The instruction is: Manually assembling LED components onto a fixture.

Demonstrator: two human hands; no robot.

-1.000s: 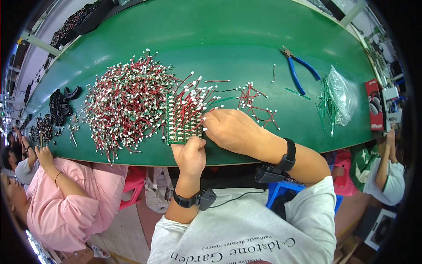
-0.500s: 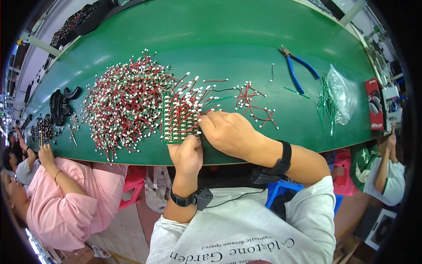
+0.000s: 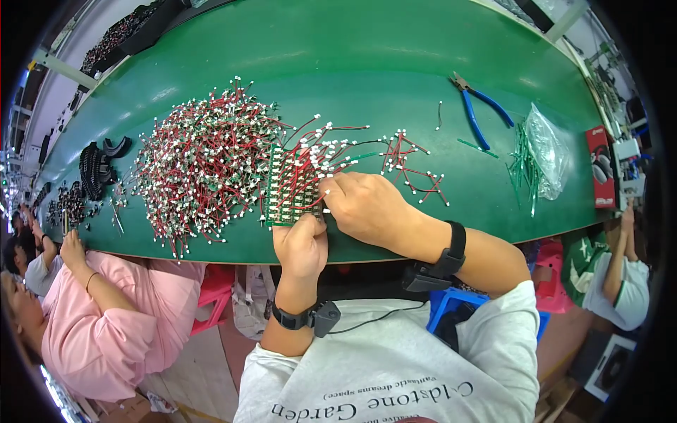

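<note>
A green circuit board panel (image 3: 277, 194), with rows of white connectors and red wires rising from it, lies slightly tilted near the table's front edge. My left hand (image 3: 302, 243) is closed on its near edge, thumb on top. At the panel's right side, my right hand (image 3: 367, 208) has its fingers bent and pressed together among the wires; what lies between the fingertips is hidden. Left of the panel spreads a big heap of small boards with red wires (image 3: 201, 166). Several loose red wires with white plugs (image 3: 405, 158) lie beyond my right hand.
Blue-handled cutters (image 3: 474, 116) lie at the right, near thin green strips (image 3: 520, 162) and a clear plastic bag (image 3: 550, 158). A red box (image 3: 600, 168) stands at the right end. Black curved parts (image 3: 95, 169) lie left, where a person in pink (image 3: 113, 317) sits.
The circuit board panel has shifted a little to the right and turned slightly, its wires moving with it. My right hand has stayed at its right side, my left on the near edge.
</note>
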